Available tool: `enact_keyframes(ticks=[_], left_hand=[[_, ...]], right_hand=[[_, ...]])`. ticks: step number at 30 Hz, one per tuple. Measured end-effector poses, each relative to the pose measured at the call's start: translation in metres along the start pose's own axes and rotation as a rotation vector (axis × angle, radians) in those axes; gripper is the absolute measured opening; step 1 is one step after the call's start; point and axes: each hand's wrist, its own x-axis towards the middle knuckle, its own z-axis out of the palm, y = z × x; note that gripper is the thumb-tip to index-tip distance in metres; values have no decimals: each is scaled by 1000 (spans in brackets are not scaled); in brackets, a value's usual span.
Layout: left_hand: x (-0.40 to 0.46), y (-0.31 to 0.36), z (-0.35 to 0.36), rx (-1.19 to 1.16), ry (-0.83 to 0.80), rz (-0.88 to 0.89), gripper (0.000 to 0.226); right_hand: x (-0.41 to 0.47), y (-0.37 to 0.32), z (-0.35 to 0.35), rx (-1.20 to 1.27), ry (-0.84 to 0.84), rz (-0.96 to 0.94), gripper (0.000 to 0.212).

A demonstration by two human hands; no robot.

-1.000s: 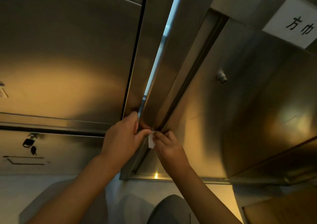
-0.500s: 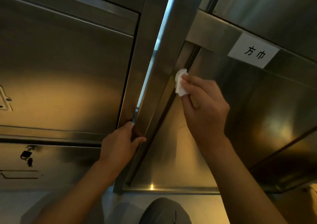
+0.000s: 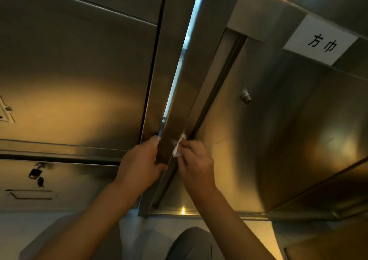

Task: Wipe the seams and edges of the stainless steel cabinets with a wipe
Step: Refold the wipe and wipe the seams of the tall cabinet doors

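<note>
**Wipe hand drops back down to the foot of the door edge**

Down from the upper stretch of the seam it reached half a second ago, the right hand (image 3: 196,166) is again low on the door edge, next to the left hand (image 3: 139,166). Its fingers are curled and pinch the small white wipe (image 3: 178,147), pressing it against the right face of the open cabinet door's edge (image 3: 179,108), just beside the dark seam (image 3: 217,84) that runs up along the frame. The left hand grips the same edge from the other side, thumb wrapped round its lower end, as it did before.

Brushed stainless steel fills nearly the whole view. The left cabinet panel (image 3: 79,80) carries a warm yellow reflection; below it a drawer front bears a small dark padlock (image 3: 35,173). To the right, the inner door panel (image 3: 278,130) shows a small round lock cylinder (image 3: 246,97), and above it a white label (image 3: 320,40) with two black characters is stuck on the horizontal rail. A bright strip of light runs along the door edge. Pale floor (image 3: 20,229) shows at the bottom, with the person's grey-clad knee (image 3: 191,243) between the forearms.
</note>
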Motion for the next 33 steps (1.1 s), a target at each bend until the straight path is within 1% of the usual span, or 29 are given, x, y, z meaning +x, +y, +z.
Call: enact_keyframes(ticks=[2, 5, 9, 11, 13, 16, 17, 19, 21, 24, 28, 30, 33], left_hand=[[0, -1, 0, 5, -3, 15, 57], [-2, 0, 1, 11, 2, 20, 53], [-5, 7, -3, 21, 26, 33, 56], [-7, 9, -3, 17, 62, 26, 56], [-6, 10, -2, 26, 110, 9, 55], [-5, 13, 1, 74, 153, -9, 48], [-5, 13, 3, 84, 170, -8, 46], [-5, 13, 6, 72, 193, -8, 42], [-4, 11, 10, 22, 192, -18, 36], [-3, 7, 12, -21, 184, -3, 35], [-6, -8, 16, -44, 178, 40, 49], [-9, -19, 23, -57, 176, 47, 47], [-13, -36, 37, -61, 171, 21, 46]], right_hand=[[-22, 5, 17, 30, -61, 15, 17], [-31, 9, 26, 52, -80, 35, 14], [-20, 4, 9, 39, -116, 26, 15], [-7, 0, -13, 27, -71, 10, 23], [15, -4, -45, 0, 44, -36, 26], [61, -12, -94, -88, 224, -103, 19], [77, -14, -106, -111, 257, -126, 17], [101, -15, -118, -142, 271, -180, 15], [114, -11, -116, -166, 231, -208, 16], [107, -3, -95, -183, 121, -184, 18], [63, 8, -66, -240, -49, -186, 23], [39, 14, -52, -247, -130, -195, 26], [7, 23, -29, -234, -184, -198, 28]])
